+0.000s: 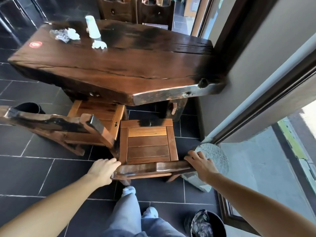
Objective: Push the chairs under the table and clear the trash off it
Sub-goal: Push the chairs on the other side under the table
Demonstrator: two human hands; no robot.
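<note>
A dark wooden slab table [119, 65] fills the upper middle. A wooden chair [147, 144] stands before it, its seat just short of the table's near edge. My left hand [102, 170] grips the left end of its backrest. My right hand [200, 162] rests on the right end, fingers spread over the top rail. A second chair [95, 115] sits to the left, its seat partly under the table. On the far left of the tabletop lie crumpled foil [59, 35], crumpled white tissues [99, 45] and a white paper cup [92, 27] standing upside down.
A black bin [205, 223] with a dark liner stands at the bottom right. A round grey stone [215, 158] sits by the door frame at right. Two more chairs [136, 9] stand behind the table. A dark boot [30, 107] is at the left. The floor is dark tile.
</note>
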